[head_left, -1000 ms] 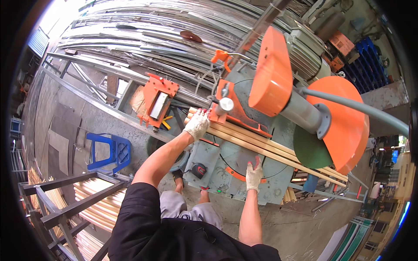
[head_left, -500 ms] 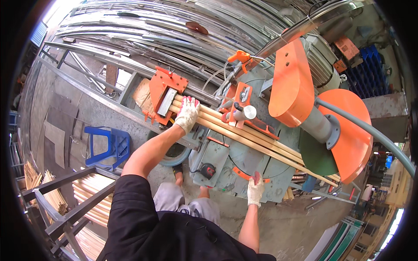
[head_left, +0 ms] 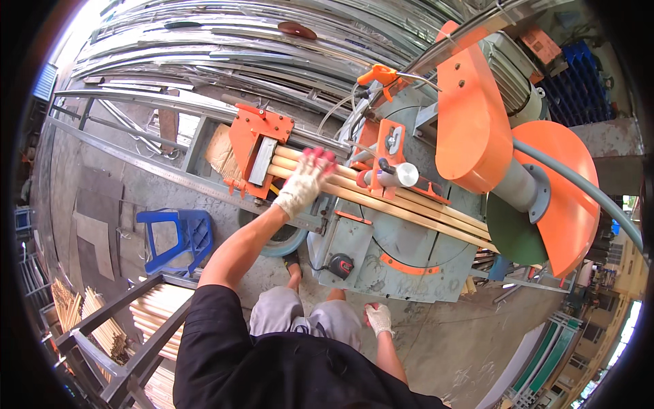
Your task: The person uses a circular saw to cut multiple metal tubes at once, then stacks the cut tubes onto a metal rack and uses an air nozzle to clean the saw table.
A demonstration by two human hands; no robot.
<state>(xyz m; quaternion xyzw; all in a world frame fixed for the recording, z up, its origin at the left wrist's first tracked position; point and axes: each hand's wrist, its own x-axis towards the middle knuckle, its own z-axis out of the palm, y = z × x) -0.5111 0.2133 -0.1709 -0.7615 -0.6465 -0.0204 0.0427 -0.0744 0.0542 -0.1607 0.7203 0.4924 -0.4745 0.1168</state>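
Several long, pale wooden rods lie side by side across the grey saw table. Their left ends are at the silver plate of an orange end stop. My left hand, in a white glove with red fingertips, lies over the rods just right of that plate, its fingers stretched out. An orange clamp with a silver round end stands over the rods. At their right ends is a dark green disc under an orange guard. My gloved right hand hangs off the table near my shorts, fingers curled.
A black tape measure lies on the table's near edge. A blue plastic stool stands on the floor at left. Nearer is a dark metal rack with more rods. Long metal profiles fill the far side.
My right hand has drawn back from the table's front edge toward my body. My left hand has slid slightly right along the rods. The rod ends that stuck out past the disc no longer show.
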